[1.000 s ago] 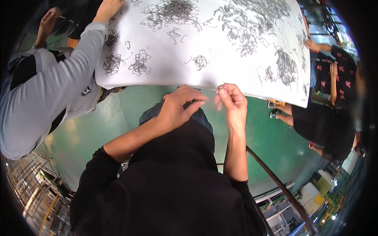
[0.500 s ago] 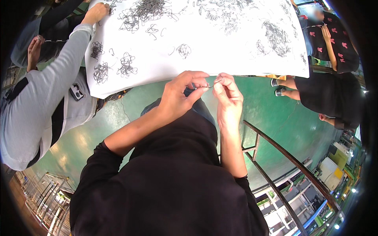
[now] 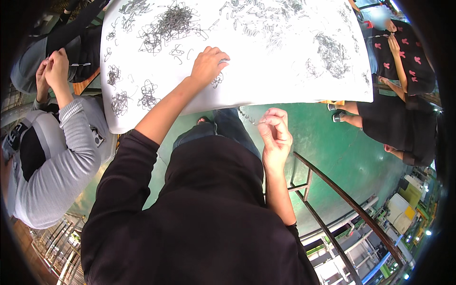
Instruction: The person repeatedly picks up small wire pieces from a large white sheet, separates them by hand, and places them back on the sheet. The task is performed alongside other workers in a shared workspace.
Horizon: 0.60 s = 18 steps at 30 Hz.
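Observation:
My right hand [image 3: 276, 132] is closed in a pinch in front of the table's near edge. From its fingertips a short chain of small dark metal links [image 3: 248, 117] trails to the left. My left hand [image 3: 209, 65] reaches over the white-covered table [image 3: 266, 76], its fingers loosely bent and apart. No held piece shows in it. Just below that hand lies a small heap of bent wire hooks [image 3: 217, 80], partly covered by it. A few loose wire hooks [image 3: 177, 51] lie to its left.
A large tangle of wire hooks [image 3: 173, 23] lies farther back, with straighter wire pieces [image 3: 332, 54] to the right. Smaller heaps [image 3: 148, 95] sit at left. A grey-sleeved co-worker [image 3: 76, 137] stands left, another person [image 3: 403, 57] right. A brown metal frame [image 3: 342, 199] stands beside me.
My left hand has left my right and moved forward over the table. My right hand keeps the chain, which now hangs free. The grey-sleeved co-worker's hand has withdrawn from the table.

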Available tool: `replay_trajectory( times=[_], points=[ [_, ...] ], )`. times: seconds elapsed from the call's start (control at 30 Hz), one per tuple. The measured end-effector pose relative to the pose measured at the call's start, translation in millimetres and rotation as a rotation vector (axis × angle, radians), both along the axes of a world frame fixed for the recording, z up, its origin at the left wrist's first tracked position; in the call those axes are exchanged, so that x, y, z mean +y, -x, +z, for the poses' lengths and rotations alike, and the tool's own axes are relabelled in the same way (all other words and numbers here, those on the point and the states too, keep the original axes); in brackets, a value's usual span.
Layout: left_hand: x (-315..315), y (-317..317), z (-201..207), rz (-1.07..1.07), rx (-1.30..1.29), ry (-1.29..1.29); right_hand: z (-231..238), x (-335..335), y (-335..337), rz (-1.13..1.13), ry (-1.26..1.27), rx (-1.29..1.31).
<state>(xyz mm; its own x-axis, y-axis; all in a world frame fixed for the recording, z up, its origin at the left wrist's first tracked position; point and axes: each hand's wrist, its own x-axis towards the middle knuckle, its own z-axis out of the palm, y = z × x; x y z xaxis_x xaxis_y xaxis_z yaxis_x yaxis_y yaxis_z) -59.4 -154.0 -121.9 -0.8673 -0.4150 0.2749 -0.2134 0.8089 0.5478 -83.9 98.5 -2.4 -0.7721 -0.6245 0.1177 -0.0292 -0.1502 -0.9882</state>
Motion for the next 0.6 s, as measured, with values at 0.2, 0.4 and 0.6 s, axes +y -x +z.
replay_trajectory(
  times=[0.2, 0.4, 0.6],
  points=[
    [-0.9, 5.5, -3.8, -0.079, -0.159, 0.131, -3.7, -3.7, 1.5, 0.003, -0.02, -0.027],
    [-0.2, 2.4, -6.8, 0.004, -0.117, -0.022, -7.0, -4.2, -11.0, 0.013, -0.065, 0.001],
    [1.6, 3.4, -1.5, -0.027, -0.214, 0.081, -8.8, -5.7, -30.2, -0.003, -0.077, 0.011]
  ],
)
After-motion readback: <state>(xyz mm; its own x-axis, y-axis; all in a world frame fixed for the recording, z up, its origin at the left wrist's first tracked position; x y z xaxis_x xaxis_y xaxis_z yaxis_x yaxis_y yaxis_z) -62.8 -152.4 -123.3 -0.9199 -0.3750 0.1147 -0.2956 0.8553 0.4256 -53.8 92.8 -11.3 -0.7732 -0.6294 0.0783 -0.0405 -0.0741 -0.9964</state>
